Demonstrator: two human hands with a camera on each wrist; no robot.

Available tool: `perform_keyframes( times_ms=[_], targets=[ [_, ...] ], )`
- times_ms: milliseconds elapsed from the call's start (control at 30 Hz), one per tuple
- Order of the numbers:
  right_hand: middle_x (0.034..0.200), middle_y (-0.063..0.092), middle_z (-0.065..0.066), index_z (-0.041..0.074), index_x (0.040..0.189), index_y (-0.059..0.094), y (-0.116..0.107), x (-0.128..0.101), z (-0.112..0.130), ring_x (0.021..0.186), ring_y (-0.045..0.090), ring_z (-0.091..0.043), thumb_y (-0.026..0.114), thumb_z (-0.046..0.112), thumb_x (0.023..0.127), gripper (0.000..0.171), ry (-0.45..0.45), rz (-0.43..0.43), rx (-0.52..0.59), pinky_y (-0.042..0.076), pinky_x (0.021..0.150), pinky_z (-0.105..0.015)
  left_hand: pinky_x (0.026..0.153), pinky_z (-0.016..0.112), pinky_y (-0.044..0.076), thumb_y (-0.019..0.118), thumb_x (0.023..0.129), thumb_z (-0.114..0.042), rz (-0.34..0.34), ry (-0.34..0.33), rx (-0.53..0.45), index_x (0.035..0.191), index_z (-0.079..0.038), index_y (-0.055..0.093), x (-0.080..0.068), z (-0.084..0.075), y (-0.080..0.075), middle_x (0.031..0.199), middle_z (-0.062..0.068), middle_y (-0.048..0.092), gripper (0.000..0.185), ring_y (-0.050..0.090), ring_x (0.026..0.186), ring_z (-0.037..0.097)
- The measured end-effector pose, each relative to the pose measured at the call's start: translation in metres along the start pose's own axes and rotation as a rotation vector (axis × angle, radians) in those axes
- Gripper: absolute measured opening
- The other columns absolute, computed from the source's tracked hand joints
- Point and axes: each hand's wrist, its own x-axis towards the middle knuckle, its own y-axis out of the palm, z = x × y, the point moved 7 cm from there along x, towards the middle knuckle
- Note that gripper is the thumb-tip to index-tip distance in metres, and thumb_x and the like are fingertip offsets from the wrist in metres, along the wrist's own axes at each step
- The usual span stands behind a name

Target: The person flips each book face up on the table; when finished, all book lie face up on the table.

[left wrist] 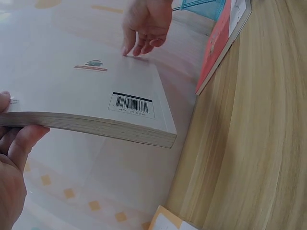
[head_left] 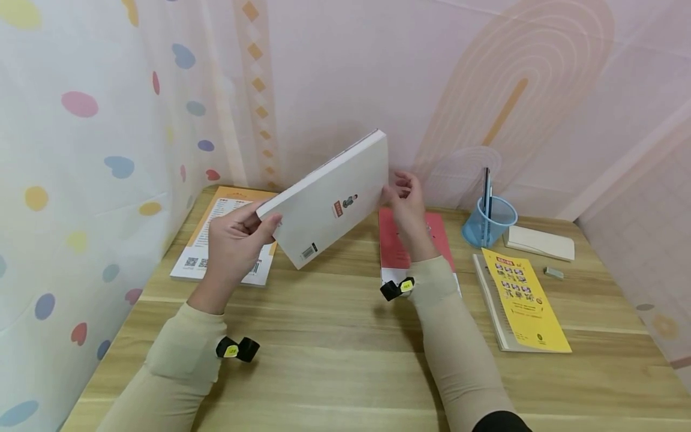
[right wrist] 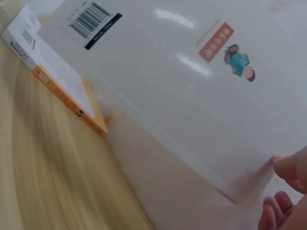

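Note:
A thick white paperback book (head_left: pixel 313 216) is held up tilted over the table, its back cover with a barcode and a small printed figure towards me. My left hand (head_left: pixel 234 246) grips its lower left corner, the thumb on the back cover and the fingers beneath, as the left wrist view shows. At the opposite end, my right hand (head_left: pixel 407 204) pinches the book's edge near a corner with the thumb on the cover; its other fingers are bent. In the right wrist view the cover (right wrist: pixel 158 81) looks shaded and slightly bent by that thumb.
An orange-and-white book (head_left: pixel 207 231) lies at the left, a red-and-white book (head_left: pixel 391 240) below my right forearm. Right of it are a blue pen cup (head_left: pixel 474 225) with pens, a yellow-covered book (head_left: pixel 526 306), a cream-coloured pad (head_left: pixel 540 243) and an eraser (head_left: pixel 553 273). Patterned curtains border the wooden table (head_left: pixel 324 360).

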Motion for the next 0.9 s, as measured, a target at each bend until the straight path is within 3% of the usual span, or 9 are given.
perform_keyframes(
  times_ms=[200, 433, 700, 900],
  targets=[
    [0.136, 0.053, -0.009, 0.006, 0.144, 0.050, -0.002, 0.000, 0.021, 0.121, 0.052, -0.021, 0.063, 0.009, 0.101, 0.044, -0.129, 0.040, 0.029, 0.048, 0.099, -0.035, 0.059, 0.019, 0.057, 0.071, 0.091, 0.008, 0.022, -0.004, -0.006, 0.114, 0.007, 0.073, 0.001, 0.001, 0.003, 0.097, -0.005, 0.077, 0.024, 0.069, 0.065, 0.007],
    [0.143, 0.054, -0.009, 0.008, 0.149, 0.048, -0.003, -0.005, 0.034, 0.131, 0.051, -0.023, 0.064, 0.017, 0.100, 0.051, -0.151, 0.117, 0.078, 0.043, 0.112, -0.041, 0.057, 0.021, 0.058, 0.071, 0.090, 0.010, 0.072, -0.007, -0.004, 0.110, 0.009, 0.073, -0.002, 0.003, 0.010, 0.094, 0.006, 0.077, 0.021, 0.071, 0.067, 0.007],
    [0.139, 0.057, -0.013, 0.005, 0.147, 0.051, -0.005, -0.007, 0.039, 0.126, 0.054, -0.023, 0.060, 0.018, 0.102, 0.048, -0.160, 0.112, 0.085, 0.043, 0.111, -0.039, 0.062, 0.027, 0.060, 0.071, 0.090, 0.009, 0.118, -0.039, -0.004, 0.112, 0.010, 0.072, -0.005, 0.007, 0.016, 0.100, 0.025, 0.073, 0.022, 0.074, 0.079, 0.009],
    [0.126, 0.062, -0.010, 0.006, 0.143, 0.056, -0.006, -0.006, 0.037, 0.114, 0.058, -0.019, 0.060, 0.019, 0.102, 0.043, -0.166, 0.136, 0.096, 0.048, 0.104, -0.035, 0.064, 0.026, 0.060, 0.071, 0.091, 0.008, 0.150, -0.047, 0.011, 0.116, 0.011, 0.070, -0.008, 0.008, 0.016, 0.103, 0.029, 0.071, 0.025, 0.074, 0.085, 0.006]
  ],
)
